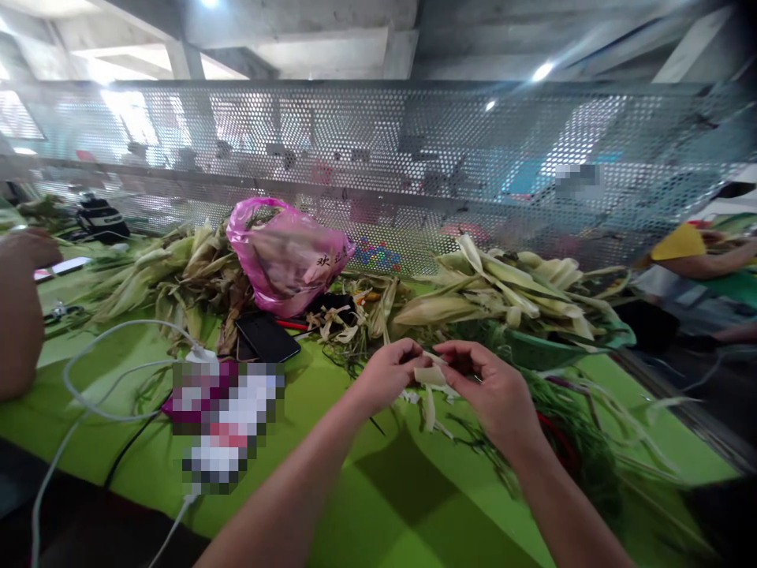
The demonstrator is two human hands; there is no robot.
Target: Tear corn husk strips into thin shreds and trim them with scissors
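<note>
My left hand and my right hand meet above the green table. Between them is a small pale strip of corn husk, with the fingers of both hands closed on it. A narrow husk shred dangles below the fingertips. Small pale scraps lie on the table under the hands. Just beyond my right hand, a heap of corn husks fills a green basket. Dark green plant strands lie to the right of my right forearm.
A pink plastic bag stands at the back, beside another husk pile. Left of centre lie a dark phone, white cables and a blurred-out device. A perforated metal screen rises behind. Other people's arms show at both sides.
</note>
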